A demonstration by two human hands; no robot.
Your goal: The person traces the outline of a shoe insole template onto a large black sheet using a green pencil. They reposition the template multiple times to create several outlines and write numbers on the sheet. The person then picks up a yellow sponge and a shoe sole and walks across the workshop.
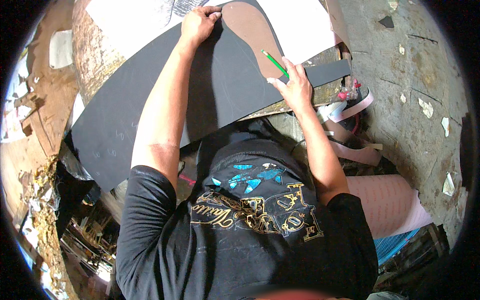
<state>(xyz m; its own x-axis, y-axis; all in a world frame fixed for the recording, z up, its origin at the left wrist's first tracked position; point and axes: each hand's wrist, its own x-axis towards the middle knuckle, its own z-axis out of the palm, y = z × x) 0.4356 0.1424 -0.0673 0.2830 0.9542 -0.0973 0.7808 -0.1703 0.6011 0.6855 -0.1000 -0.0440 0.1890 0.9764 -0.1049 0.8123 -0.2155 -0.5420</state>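
A brown sole-shaped template (248, 31) lies flat on a large dark grey sheet (165, 95), its narrower end toward me. My left hand (200, 24) is at the far left of the template. Its fingers are bent together, with the fingertips against the template's edge. By the near end, my right hand (294, 86) has a green pencil (274, 62) between its fingers, slanting up to the left across the template. The right thumb touches the template's near tip. What lies under the left fingertips is hidden.
White paper (305, 30) lies beneath the sheet on a worn wooden table (92, 65). A strip of the dark sheet sticks out past the right edge. Curled offcut strips (355, 107) and a pink printed roll (387, 205) are at my right, beside the stained concrete floor (405, 100).
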